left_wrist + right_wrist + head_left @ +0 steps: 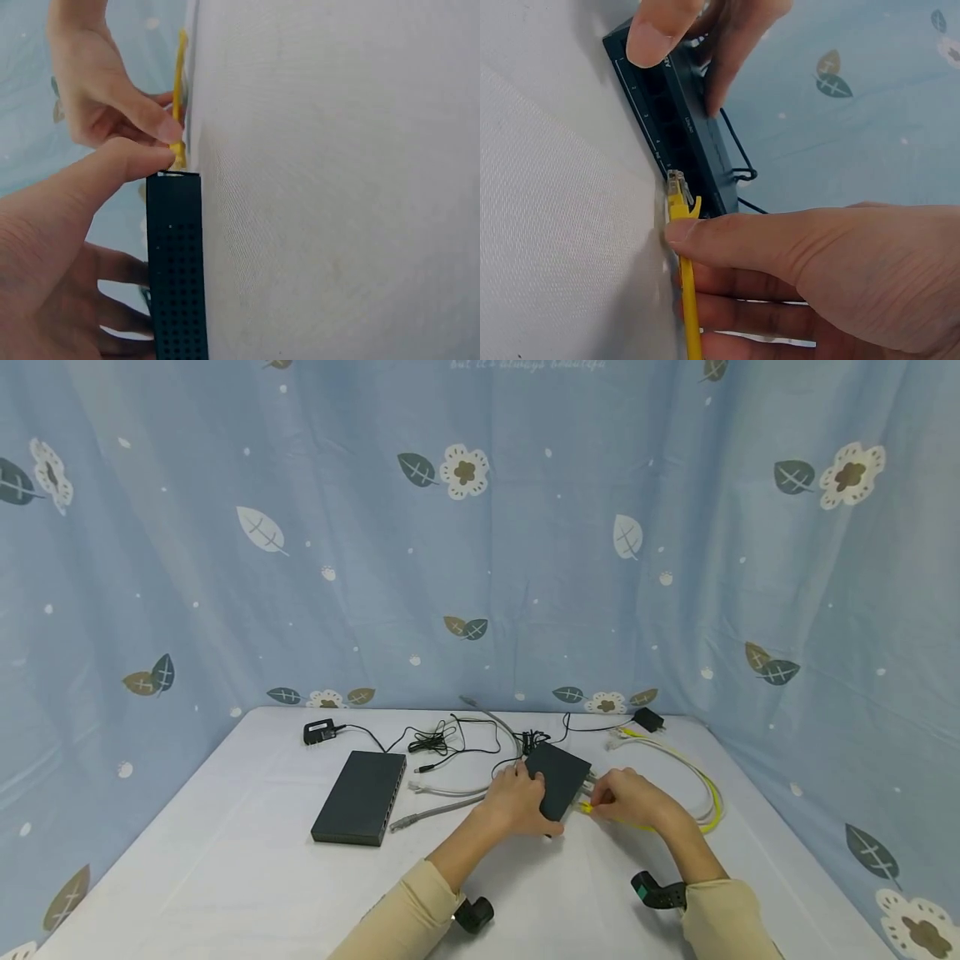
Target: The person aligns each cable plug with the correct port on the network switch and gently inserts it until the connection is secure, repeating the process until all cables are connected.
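Pinching yellow plug (pixel 678 202) w/ fingers (pixel 735 283), R hand (pixel 633 797) holds it at black switch (pixel 558 777) gripped by L hand (pixel 516 802), insertion prob. unfinished.

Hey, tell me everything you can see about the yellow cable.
The yellow cable looks smooth and plastic, with a clear plug and a yellow latch tab. The right hand pinches it just behind that plug, which points at the port side of the small black box, not pushed fully in. The rest curves round on the white table alongside a pale cable.
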A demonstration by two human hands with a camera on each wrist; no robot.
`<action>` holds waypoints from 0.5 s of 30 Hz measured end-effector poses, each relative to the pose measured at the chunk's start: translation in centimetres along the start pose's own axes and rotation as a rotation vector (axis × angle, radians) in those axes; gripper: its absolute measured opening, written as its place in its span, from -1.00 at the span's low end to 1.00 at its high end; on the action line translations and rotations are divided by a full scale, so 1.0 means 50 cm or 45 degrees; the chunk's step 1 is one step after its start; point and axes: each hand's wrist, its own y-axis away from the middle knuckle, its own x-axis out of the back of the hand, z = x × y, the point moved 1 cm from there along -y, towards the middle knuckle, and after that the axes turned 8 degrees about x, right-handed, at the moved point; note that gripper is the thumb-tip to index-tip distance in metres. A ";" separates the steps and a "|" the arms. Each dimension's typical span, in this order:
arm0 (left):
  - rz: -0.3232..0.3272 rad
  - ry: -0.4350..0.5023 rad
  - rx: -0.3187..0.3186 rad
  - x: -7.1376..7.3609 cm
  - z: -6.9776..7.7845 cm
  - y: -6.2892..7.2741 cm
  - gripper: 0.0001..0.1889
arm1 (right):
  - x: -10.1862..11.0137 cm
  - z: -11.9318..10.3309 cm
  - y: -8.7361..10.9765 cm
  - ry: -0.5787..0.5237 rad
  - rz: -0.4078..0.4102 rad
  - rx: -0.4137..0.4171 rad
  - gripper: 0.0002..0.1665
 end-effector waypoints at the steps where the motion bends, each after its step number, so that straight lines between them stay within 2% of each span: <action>1: 0.014 0.011 -0.004 -0.001 -0.002 -0.002 -0.01 | 0.000 0.000 0.001 -0.003 0.004 -0.010 -0.95; 4: 0.032 0.061 -0.015 -0.003 -0.008 -0.006 -0.05 | -0.001 0.001 0.002 -0.019 0.017 -0.016 -0.95; 9: 0.000 0.121 -0.032 0.002 -0.018 -0.010 -0.07 | 0.000 0.004 0.002 -0.022 0.034 0.022 -0.96; 15: -0.022 0.214 -0.045 0.006 -0.029 -0.014 -0.10 | 0.004 0.000 0.002 0.003 0.069 0.010 -0.94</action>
